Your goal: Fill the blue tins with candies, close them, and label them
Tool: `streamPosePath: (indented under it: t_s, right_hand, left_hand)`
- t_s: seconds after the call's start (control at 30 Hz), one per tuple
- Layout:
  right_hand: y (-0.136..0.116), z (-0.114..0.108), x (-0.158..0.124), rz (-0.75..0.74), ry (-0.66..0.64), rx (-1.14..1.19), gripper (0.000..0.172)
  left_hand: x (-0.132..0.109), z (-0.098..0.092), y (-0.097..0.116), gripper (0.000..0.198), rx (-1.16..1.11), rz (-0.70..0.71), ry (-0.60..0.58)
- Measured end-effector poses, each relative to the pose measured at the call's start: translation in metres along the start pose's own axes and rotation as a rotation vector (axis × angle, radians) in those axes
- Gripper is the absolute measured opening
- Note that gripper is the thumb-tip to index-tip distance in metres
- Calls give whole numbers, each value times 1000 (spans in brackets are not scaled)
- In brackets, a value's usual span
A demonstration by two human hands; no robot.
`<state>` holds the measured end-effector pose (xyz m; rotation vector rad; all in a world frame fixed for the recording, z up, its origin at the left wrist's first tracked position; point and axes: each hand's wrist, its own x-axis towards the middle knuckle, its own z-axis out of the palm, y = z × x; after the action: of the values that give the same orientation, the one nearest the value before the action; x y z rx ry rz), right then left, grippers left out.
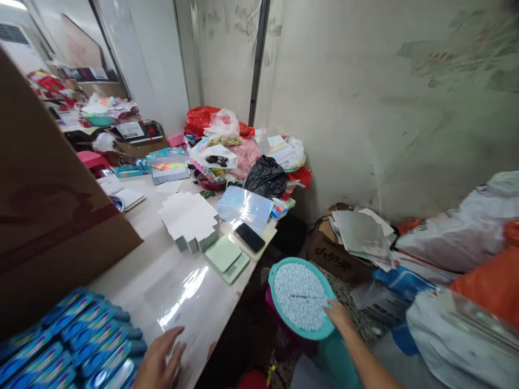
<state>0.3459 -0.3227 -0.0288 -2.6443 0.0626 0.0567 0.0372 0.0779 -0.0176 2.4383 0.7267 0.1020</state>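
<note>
Table (156,237) with scale (224,255), phone (249,237), blue packs (97,329); left fingers (169,336) apart, right fingers (333,309) at basin (272,281), grip unclear

- Blue packs (97,340) by L hand (159,361): btm cut off
- Pellets (300,286) by R hand (339,315): too small to ID
- White sack (444,337) R of R hand: contents unclear

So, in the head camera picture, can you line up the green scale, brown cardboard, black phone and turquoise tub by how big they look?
Largest to smallest:
1. Brown cardboard, cut off by the picture's edge; being close may make it look bigger
2. Turquoise tub
3. Green scale
4. Black phone
</note>
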Motion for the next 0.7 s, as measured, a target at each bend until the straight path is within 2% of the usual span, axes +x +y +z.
streamPosePath:
  t_s: [0.1,0.17,0.23,0.33,0.43,0.5,0.63,0.7]
  right_hand:
    - [-78,56,95,-147,-79,61,19]
    - [-127,85,146,-216,-111,88,27]
    - [-169,106,186,-229,-116,88,32]
    - [-222,126,230,-293,-87,66,40]
    - [-267,141,266,-543,-55,-28,50]
    - [-292,151,289,-644,-50,-123,57]
    - [-321,167,324,-530,-30,-278,69]
    - [-328,167,334,-509,-40,-302,62]
  left_hand:
    - [49,55,38,57,225,-110,-250]
    - [74,82,55,72,395,-225,-321]
    - [91,99,67,80,485,-312,-379]
    - [101,108,77,86,497,-377,-473]
    - [104,111,81,91,506,-449,-531]
    - [107,113,84,94,514,-505,-572]
    - [115,118,87,102,513,-571,-571]
    - [117,119,87,104,505,-584,-547]
